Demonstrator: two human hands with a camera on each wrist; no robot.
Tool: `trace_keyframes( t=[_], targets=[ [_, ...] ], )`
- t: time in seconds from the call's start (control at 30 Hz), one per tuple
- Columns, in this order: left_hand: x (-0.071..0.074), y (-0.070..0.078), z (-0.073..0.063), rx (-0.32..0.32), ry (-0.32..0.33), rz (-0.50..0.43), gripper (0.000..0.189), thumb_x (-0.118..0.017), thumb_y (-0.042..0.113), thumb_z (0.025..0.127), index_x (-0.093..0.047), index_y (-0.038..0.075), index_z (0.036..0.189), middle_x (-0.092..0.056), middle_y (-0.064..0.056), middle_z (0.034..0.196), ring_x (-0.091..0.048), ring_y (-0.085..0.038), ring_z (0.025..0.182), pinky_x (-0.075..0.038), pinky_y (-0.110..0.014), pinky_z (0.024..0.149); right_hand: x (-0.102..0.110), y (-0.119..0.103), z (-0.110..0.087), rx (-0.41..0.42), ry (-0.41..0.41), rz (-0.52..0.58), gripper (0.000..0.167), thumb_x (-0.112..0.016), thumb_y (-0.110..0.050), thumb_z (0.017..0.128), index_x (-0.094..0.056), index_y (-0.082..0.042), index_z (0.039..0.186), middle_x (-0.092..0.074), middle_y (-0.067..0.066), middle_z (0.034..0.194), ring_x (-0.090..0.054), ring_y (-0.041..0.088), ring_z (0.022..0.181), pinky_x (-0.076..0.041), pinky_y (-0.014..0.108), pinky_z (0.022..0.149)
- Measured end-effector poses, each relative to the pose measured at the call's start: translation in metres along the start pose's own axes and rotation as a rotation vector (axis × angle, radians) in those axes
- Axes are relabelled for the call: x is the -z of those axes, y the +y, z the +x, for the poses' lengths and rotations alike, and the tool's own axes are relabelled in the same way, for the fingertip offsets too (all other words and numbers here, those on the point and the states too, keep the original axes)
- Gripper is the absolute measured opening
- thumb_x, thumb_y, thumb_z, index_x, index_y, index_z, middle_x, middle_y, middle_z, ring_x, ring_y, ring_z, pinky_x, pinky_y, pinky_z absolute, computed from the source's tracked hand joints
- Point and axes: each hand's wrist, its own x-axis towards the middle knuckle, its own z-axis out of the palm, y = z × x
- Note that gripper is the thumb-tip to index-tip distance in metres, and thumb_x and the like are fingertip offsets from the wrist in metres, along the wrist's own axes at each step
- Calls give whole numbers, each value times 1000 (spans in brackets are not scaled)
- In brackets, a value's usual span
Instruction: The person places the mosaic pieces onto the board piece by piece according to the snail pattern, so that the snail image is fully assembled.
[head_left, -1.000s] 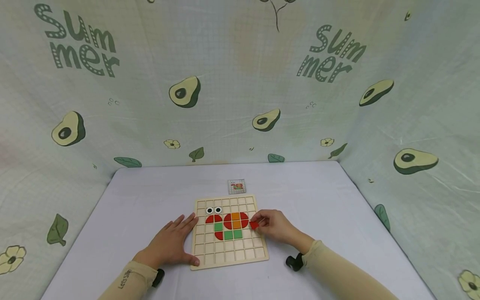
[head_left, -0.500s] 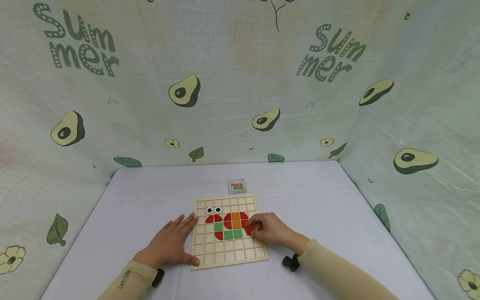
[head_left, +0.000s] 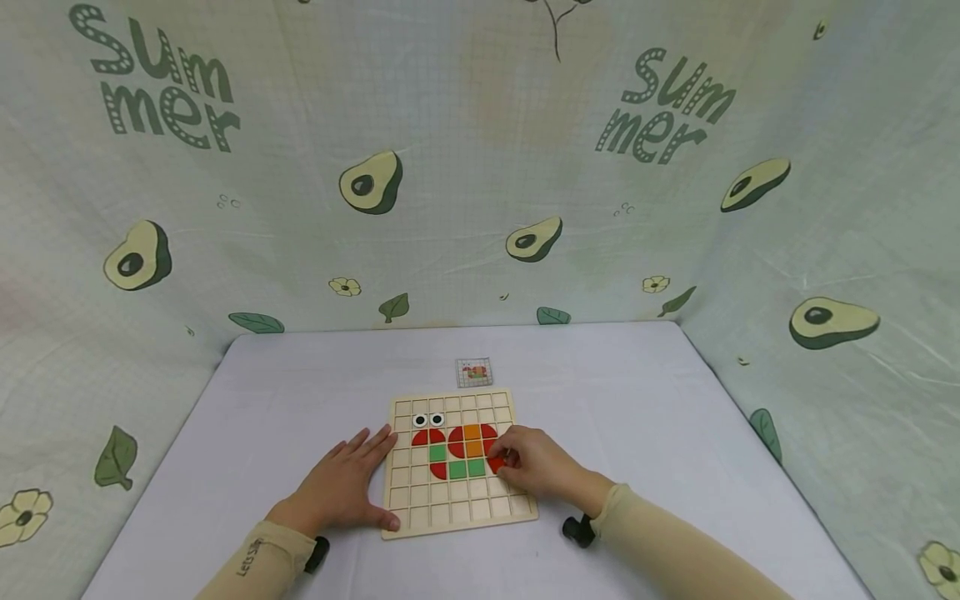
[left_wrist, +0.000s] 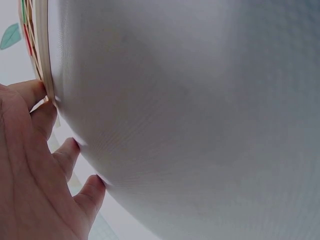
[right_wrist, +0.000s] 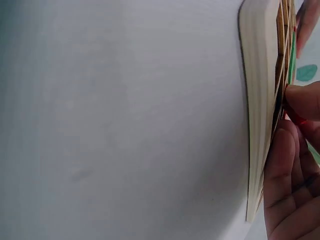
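Observation:
A square wooden grid board (head_left: pixel 420 497) lies on the white table. Set into its cells are two eye tiles (head_left: pixel 428 420), red quarter-circle tiles (head_left: pixel 456 442), orange squares (head_left: pixel 473 440) and green squares (head_left: pixel 467 469). My left hand (head_left: pixel 337 492) is spread along the board's left edge; the left wrist view shows fingertips touching the board's side (left_wrist: pixel 44 55). Over the board's right part, my right hand (head_left: pixel 546 468) pinches a red tile (head_left: pixel 495 465) between thumb and fingers, right at the cell beside the green squares. The fingers partly cover this tile.
Behind the board lies a small picture card (head_left: pixel 474 372) showing a coloured pattern on a grid. A cloth (head_left: pixel 450 275) printed with avocados hangs around the table. Each sleeve carries a black wrist camera (head_left: pixel 578 531).
My right hand has moved left and slightly toward me with the red tile, from the board's right edge to the cell beside the green squares. My left hand has stayed put.

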Motion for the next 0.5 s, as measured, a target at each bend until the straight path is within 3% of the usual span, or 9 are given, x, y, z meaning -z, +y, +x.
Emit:
trace_keyframes(
  t=[0.2, 0.5],
  targets=[
    [-1, -1, 1, -11, 8, 22, 130, -70, 87, 53, -38, 14, 155, -29, -1, 162, -26, -36, 146, -26, -59, 114, -1, 1, -2, -8, 20, -33, 16, -76, -7, 85, -73, -11, 99, -61, -6, 92, -55, 5, 76, -50, 22, 68],
    [-2, -1, 1, 3, -6, 10, 131, -70, 88, 52, -38, 14, 155, -29, -1, 162, -25, -36, 146, -25, -59, 115, -1, 0, 0, -36, 7, 36, 15, -75, -2, 82, -72, -9, 95, -61, -11, 82, -55, 5, 74, -51, 21, 65]
  ],
)
